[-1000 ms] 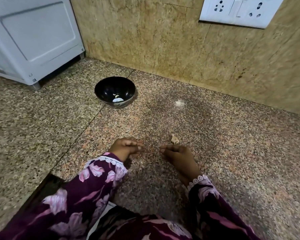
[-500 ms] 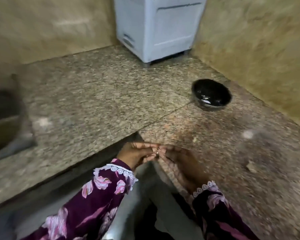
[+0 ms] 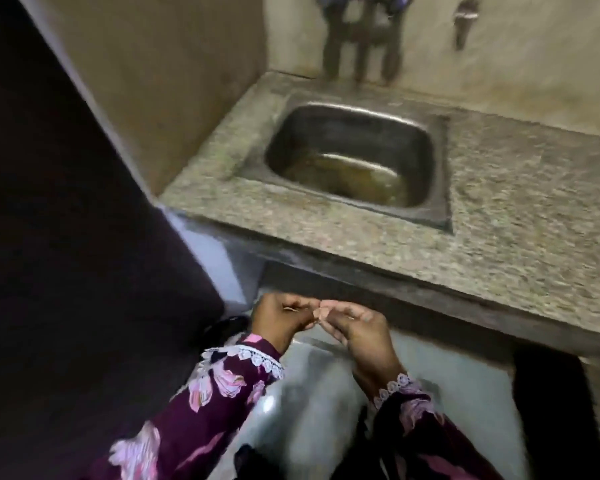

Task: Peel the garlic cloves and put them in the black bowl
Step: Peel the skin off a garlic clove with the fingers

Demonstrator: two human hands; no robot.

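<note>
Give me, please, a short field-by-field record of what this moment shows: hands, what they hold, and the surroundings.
left hand: fingers curled, pinching the garlic clove
right hand: fingers curled, pinching the same clove from the other side
garlic clove: small, pale, held between both hands, below the counter edge
black bowl: not in view
sink: steel, set in the counter, murky liquid at the bottom
counter: speckled granite
image: blurred

Two hands (image 3: 321,318) are seen; one small piece, possibly a garlic clove (image 3: 322,312), is pinched between them. One sink (image 3: 354,116), one tabletop (image 3: 499,188) and two floral sleeves (image 3: 222,379) are counted.
</note>
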